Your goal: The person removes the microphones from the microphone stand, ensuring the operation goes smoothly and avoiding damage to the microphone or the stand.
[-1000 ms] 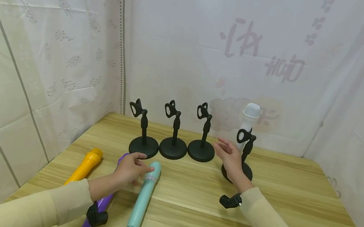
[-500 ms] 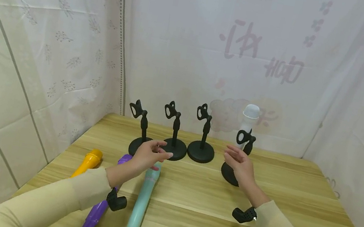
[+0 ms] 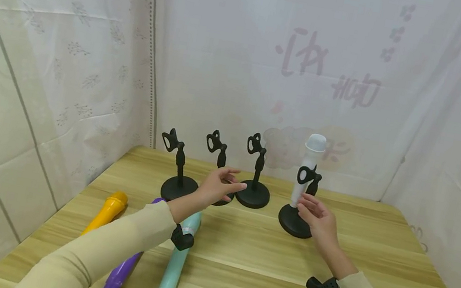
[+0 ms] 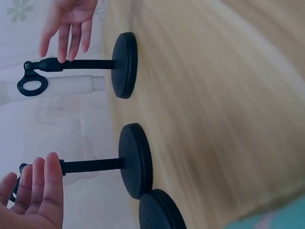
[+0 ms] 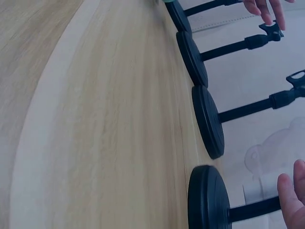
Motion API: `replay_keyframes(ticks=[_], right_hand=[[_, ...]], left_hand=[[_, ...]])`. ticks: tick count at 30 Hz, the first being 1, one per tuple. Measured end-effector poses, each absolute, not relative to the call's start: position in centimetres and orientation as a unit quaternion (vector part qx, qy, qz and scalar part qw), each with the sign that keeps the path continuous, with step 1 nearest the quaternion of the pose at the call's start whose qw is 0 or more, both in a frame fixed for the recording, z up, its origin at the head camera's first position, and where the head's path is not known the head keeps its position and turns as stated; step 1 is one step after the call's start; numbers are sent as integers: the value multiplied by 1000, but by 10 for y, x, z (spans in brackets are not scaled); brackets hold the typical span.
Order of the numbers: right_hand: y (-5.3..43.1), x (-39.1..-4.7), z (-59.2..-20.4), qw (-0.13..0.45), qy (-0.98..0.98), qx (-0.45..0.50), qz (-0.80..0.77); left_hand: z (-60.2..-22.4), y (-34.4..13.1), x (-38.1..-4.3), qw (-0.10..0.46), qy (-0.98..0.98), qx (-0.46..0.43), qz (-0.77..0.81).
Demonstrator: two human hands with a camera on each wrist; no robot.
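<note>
My left hand (image 3: 219,187) hovers in front of the second black microphone stand (image 3: 221,159), its fingers loosely bent with nothing between them. Beside the rightmost stand (image 4: 125,66) is my right hand (image 3: 319,221), fingers relaxed; its fingertips look close to the pole, and I cannot tell if they touch it. A white microphone (image 3: 314,151) stands upright behind that stand's clip. Two more stands, a left one (image 3: 178,187) and a third one (image 3: 253,194), have bare clips. A teal microphone (image 3: 175,268) lies under my left forearm, which partly covers a purple microphone (image 3: 121,276).
An orange microphone (image 3: 107,212) lies at the left of the wooden table (image 3: 261,283). Patterned curtains (image 3: 244,64) enclose the table at the back and both sides. The three left stands sit close together in a row.
My left hand has moved right and forward, from over the purple and teal microphones to the second stand. My right hand has shifted right and slightly nearer. The stands and microphones stay put.
</note>
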State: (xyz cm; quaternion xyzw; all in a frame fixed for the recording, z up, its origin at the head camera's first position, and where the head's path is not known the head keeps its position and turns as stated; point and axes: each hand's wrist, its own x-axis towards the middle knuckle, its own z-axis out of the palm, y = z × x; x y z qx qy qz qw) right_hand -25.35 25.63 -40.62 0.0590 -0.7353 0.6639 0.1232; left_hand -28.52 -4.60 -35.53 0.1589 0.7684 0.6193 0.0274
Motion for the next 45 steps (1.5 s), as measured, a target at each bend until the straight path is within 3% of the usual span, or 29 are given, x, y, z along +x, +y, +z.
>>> replay_keyframes(ticks=[23, 45], right_hand=[[290, -264, -427, 190, -730, -29, 655], [273, -286, -438, 199, -718, -38, 666]], left_hand=[[-348, 43, -332, 14, 774, 236, 588], [-342, 98, -355, 5, 756, 235, 611]])
